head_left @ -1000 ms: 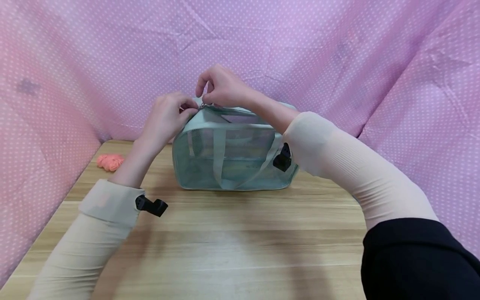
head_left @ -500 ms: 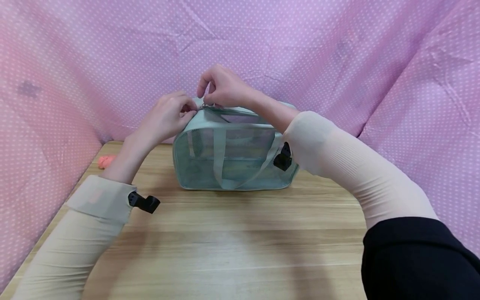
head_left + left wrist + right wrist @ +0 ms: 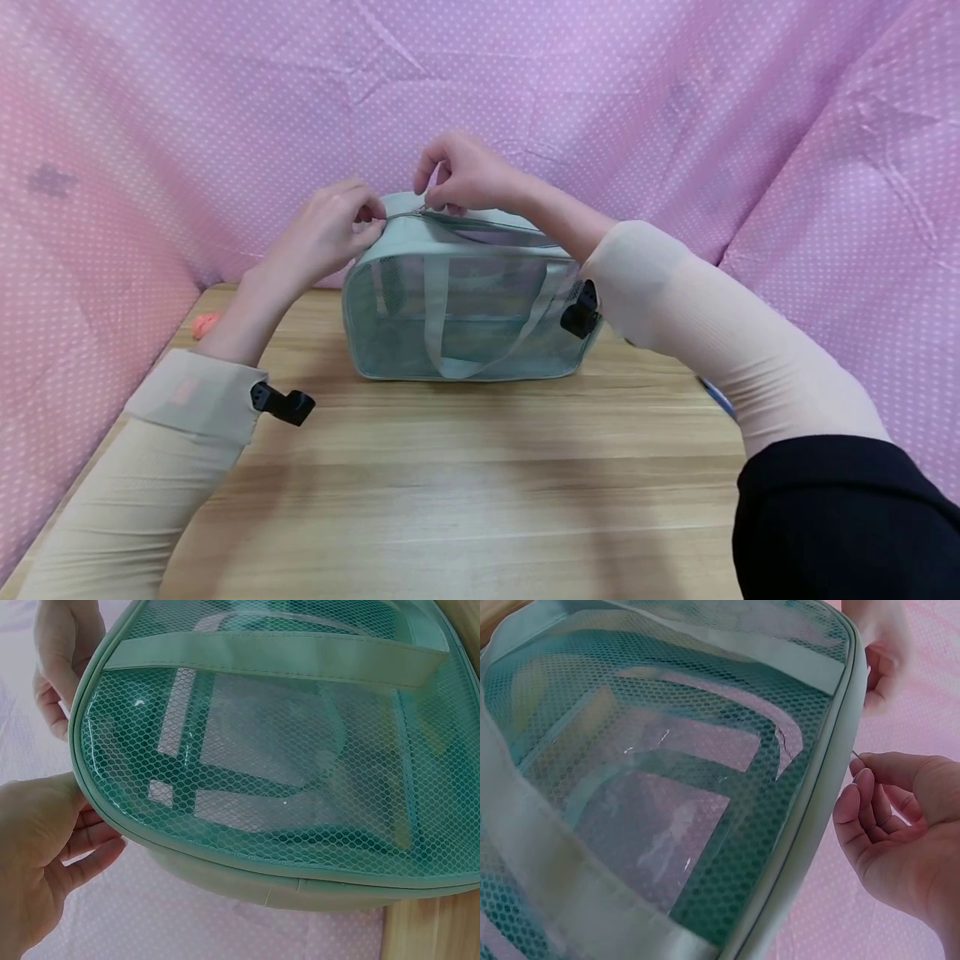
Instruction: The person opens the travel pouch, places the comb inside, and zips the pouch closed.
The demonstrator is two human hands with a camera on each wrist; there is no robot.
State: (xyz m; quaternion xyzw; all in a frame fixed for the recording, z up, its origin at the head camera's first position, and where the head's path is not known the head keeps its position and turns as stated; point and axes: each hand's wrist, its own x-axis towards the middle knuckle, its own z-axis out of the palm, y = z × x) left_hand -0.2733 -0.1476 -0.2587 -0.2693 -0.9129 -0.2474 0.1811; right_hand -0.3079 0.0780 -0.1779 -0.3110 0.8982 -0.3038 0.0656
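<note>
A mint-green see-through zip bag [image 3: 390, 354] with mesh panels and a strap handle [image 3: 437, 308] stands upright on the table. At its upper left corner, my left hand [image 3: 326, 229] pinches the top near the end of the zipper [image 3: 401, 214]. Thumb and finger of my right hand [image 3: 468, 175] pinch the zipper pull [image 3: 857, 755], just right of the left hand. The zipper is closed between the two hands and gapes to the right of the pull. In the left wrist view, the bag's edge partly hides the left fingertips.
A coral-coloured bundle [image 3: 204, 325] lies at the table's left edge, partly behind my left forearm. Something blue [image 3: 717, 397] shows beside my right sleeve. Pink dotted cloth [image 3: 480, 75] hangs behind the wooden table [image 3: 465, 483].
My right hand has moved right with the zipper pull, and a short closed stretch of zipper now shows behind it. My left hand and forearm have shifted slightly left.
</note>
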